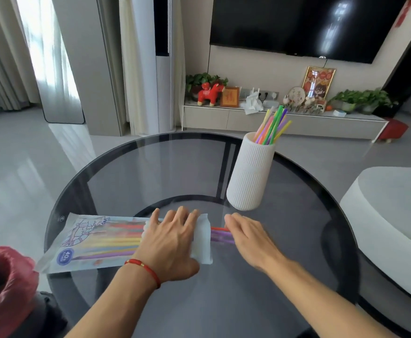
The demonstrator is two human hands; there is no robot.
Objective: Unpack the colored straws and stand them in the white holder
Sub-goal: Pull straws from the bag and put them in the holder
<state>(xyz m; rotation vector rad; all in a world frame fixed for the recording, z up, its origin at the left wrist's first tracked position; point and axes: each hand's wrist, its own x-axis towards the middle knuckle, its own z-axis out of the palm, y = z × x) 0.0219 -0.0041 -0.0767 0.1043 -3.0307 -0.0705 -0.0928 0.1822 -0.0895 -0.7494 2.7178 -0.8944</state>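
Note:
A clear printed straw packet (90, 242) lies flat on the round glass table (150, 167), its open end to the right. My left hand (172, 242) presses down on that end, fingers spread. Several red and purple straws (220, 234) stick out of the opening, and my right hand (250, 237) rests over their tips; its grip on them is hidden. The ribbed white holder (252, 174) stands upright behind my right hand with several colored straws (273, 125) leaning in it.
A bin with a red bag (2, 284) sits at the lower left beside the table. A white rounded seat (394, 215) is close on the right. A TV cabinet (282, 120) with ornaments runs along the far wall.

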